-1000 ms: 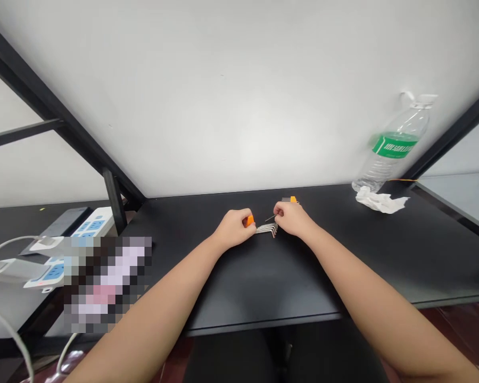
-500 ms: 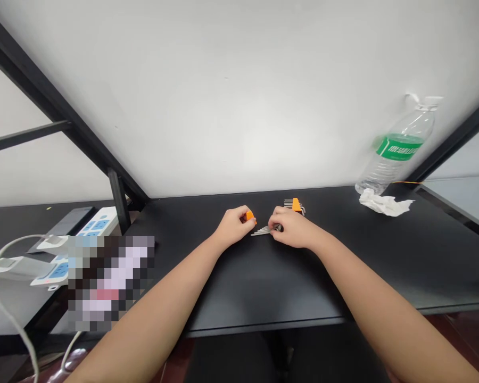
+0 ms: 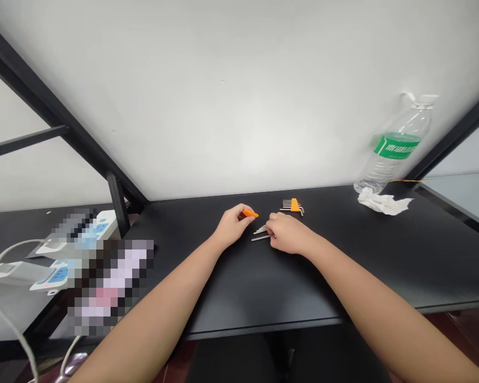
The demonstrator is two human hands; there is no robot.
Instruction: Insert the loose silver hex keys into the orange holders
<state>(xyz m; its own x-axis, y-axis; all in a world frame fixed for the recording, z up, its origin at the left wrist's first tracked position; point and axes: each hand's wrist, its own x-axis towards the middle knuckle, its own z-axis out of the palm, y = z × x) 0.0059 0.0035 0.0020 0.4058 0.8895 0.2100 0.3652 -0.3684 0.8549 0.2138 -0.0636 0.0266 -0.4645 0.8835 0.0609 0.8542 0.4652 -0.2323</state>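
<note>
My left hand (image 3: 232,226) pinches a small orange hex key holder (image 3: 249,213) between thumb and fingers, just above the black table. Beside it, my right hand (image 3: 287,232) is closed at the table top on a long hex key (image 3: 260,238), whose straight end sticks out to the left. Several loose hex keys (image 3: 260,230) lie behind that one, their right ends hidden by my right fingers. Beyond the right hand rests a second orange holder (image 3: 295,205) with several hex keys through it.
A large clear bottle with a green label (image 3: 399,146) stands at the back right by the wall, with crumpled white tissue (image 3: 385,203) before it. At the left are white power strips (image 3: 59,274), a cable (image 3: 11,314) and a blurred-out item (image 3: 115,276). Black frame bars (image 3: 117,205) rise there.
The holder in my left hand has tilted flatter. My right hand has shifted slightly toward me, and one hex key now lies apart from the loose bunch.
</note>
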